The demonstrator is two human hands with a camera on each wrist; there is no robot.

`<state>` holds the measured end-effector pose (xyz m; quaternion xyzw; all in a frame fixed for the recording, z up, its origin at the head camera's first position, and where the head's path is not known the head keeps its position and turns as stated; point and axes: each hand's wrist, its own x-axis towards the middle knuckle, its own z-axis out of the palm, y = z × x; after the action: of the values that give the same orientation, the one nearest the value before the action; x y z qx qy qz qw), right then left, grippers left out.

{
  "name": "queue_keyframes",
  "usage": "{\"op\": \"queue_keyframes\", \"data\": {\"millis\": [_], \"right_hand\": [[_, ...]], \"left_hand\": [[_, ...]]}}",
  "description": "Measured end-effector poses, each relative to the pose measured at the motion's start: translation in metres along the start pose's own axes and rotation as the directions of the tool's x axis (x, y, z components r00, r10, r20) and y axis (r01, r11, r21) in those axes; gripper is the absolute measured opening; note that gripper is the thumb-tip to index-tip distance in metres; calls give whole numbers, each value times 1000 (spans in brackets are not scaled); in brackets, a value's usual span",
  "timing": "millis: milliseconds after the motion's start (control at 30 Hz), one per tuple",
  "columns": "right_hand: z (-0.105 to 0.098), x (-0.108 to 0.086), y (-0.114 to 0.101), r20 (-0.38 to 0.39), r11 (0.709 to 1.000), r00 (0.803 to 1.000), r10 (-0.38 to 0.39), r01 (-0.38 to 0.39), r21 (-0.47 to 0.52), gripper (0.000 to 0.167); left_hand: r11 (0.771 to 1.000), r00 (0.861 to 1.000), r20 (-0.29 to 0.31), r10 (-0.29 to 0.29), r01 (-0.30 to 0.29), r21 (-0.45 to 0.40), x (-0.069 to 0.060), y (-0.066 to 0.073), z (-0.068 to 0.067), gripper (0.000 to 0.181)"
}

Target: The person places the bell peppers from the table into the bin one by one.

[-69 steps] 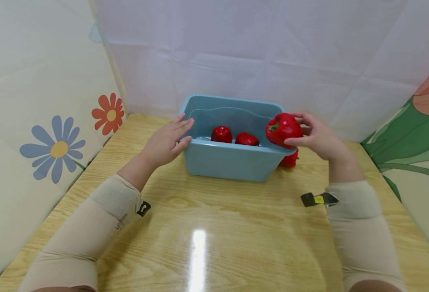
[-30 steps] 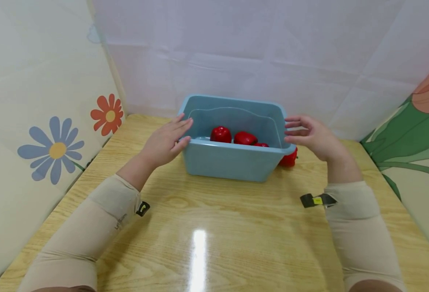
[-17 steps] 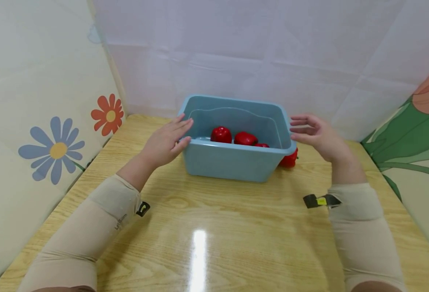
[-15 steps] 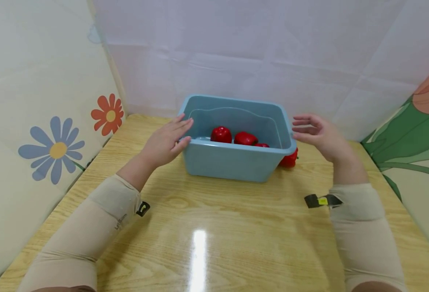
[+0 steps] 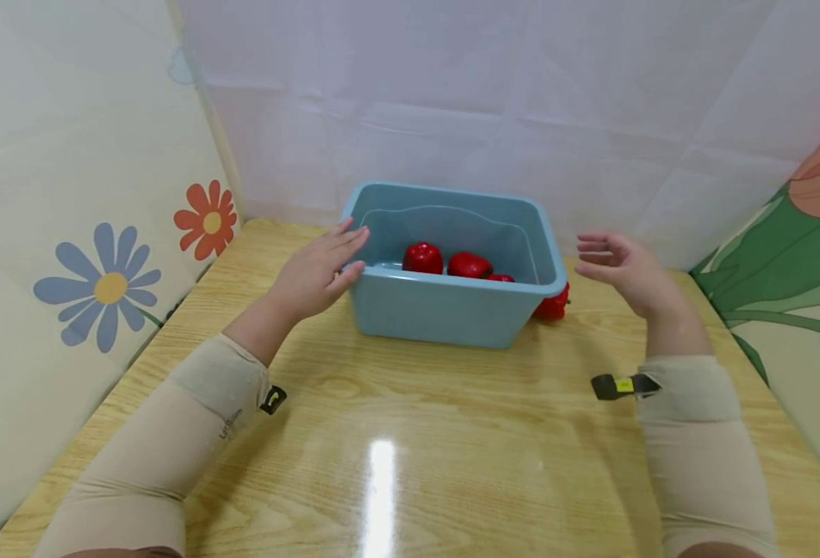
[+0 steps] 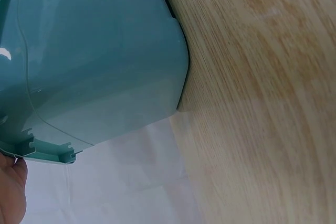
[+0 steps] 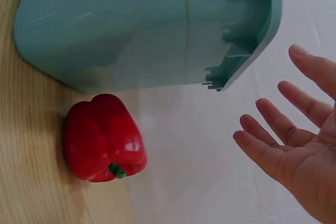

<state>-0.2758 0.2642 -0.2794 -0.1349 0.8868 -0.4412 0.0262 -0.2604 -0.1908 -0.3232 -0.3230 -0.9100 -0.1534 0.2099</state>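
Observation:
A light blue plastic bin stands on the table, and red bell peppers lie inside, the rightmost one mostly hidden by the front wall. Another red bell pepper with a green stem rests on the table outside the bin's right end; in the head view the bin partly covers it. My left hand rests with extended fingers at the bin's left rim; the left wrist view catches only part of it at the rim. Beyond the right rim my right hand hovers, holding nothing, its fingers spread in the right wrist view.
The wooden table reaches back to a white sheet behind the bin. Flower-printed panels border the left and right sides. A black strap sticks out from the right sleeve.
A bell pepper that my right hand gripped over the bin's right end was let go inside it. Afterwards the right hand moved away rightward and slightly down. My left hand and the bin stayed put.

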Motion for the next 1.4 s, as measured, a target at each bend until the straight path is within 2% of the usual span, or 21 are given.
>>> {"op": "queue_keyframes", "data": {"millis": [267,667,800,1133,1400], "right_hand": [[1,5,18,-4,999,1000,30,-30,39,64],[11,12,46,6,992,992,125,-126,22,70],[13,14,53,8,991,992,128,-128,27,73],[22,17,68,-30,988,989,147,-146,49,64],[38,21,88,-119,984,980,159,-147,103,66]], "left_hand": [[1000,1000,1,3,-3,3,0,-1,0,53],[1000,1000,-7,7,-7,2,0,0,0,53],[1000,1000,-5,10,-10,5,0,-1,1,53],[1000,1000,-9,8,-8,-16,0,0,-1,52],[1000,1000,-13,13,-13,-8,0,-1,1,51]]}}
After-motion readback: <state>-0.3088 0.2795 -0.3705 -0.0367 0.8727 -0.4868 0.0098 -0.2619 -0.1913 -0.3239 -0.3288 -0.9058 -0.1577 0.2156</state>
